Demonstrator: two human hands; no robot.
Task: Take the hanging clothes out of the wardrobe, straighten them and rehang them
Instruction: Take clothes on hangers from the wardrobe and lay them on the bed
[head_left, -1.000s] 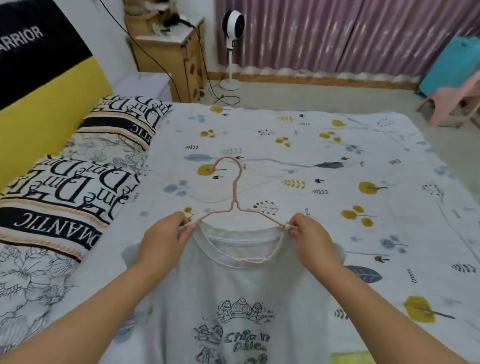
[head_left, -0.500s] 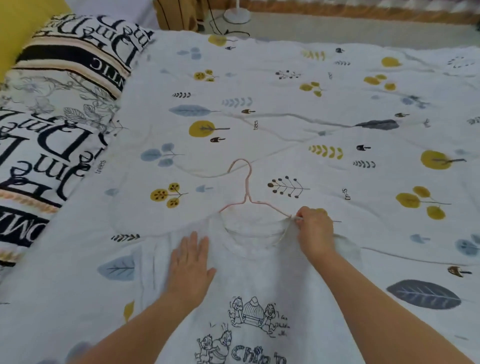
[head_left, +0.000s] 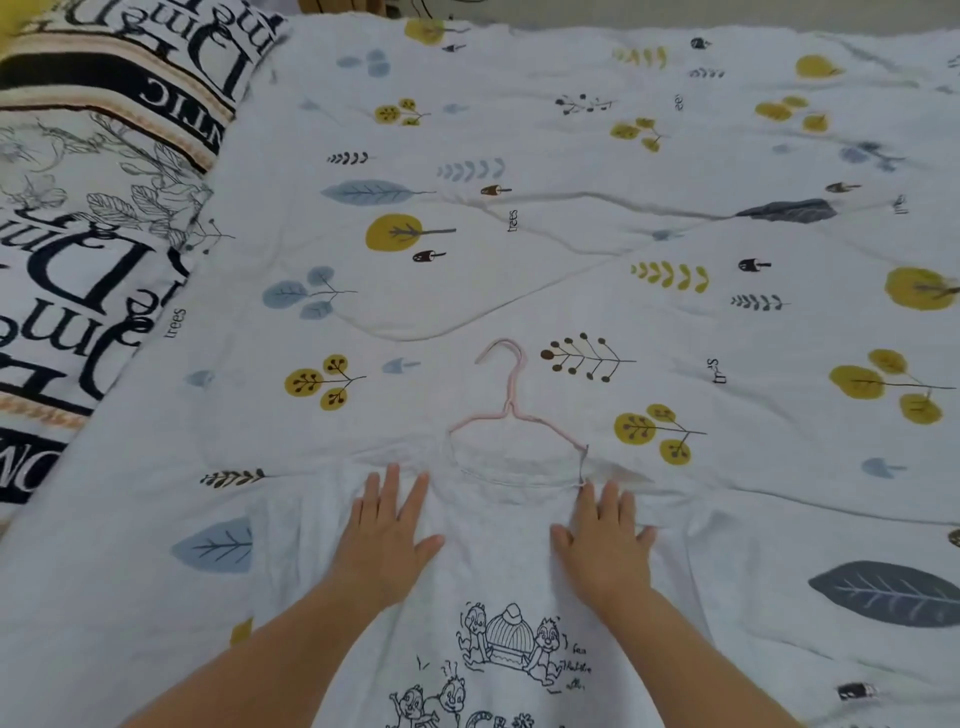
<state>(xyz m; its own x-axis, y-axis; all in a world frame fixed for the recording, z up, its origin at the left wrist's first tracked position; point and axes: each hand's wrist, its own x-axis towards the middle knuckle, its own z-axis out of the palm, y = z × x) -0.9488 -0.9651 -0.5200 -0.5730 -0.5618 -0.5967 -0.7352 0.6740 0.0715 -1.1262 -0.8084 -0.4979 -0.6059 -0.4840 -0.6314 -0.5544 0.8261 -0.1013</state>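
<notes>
Both hands now lie flat and spread on the T-shirt (head_left: 498, 566): the right hand (head_left: 605, 540) has let go of the shoulder it pinched, joining the left hand (head_left: 387, 535). The hanger (head_left: 511, 410) sits in the collar just beyond them, on the bed (head_left: 675, 218); smoothing is starting.

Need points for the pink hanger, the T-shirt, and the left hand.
pink hanger (head_left: 511, 384), head view, on the neck below the hook.
T-shirt (head_left: 498, 561), head view, bare chest fabric between the hands.
left hand (head_left: 387, 540), head view, back of the hand.
</notes>
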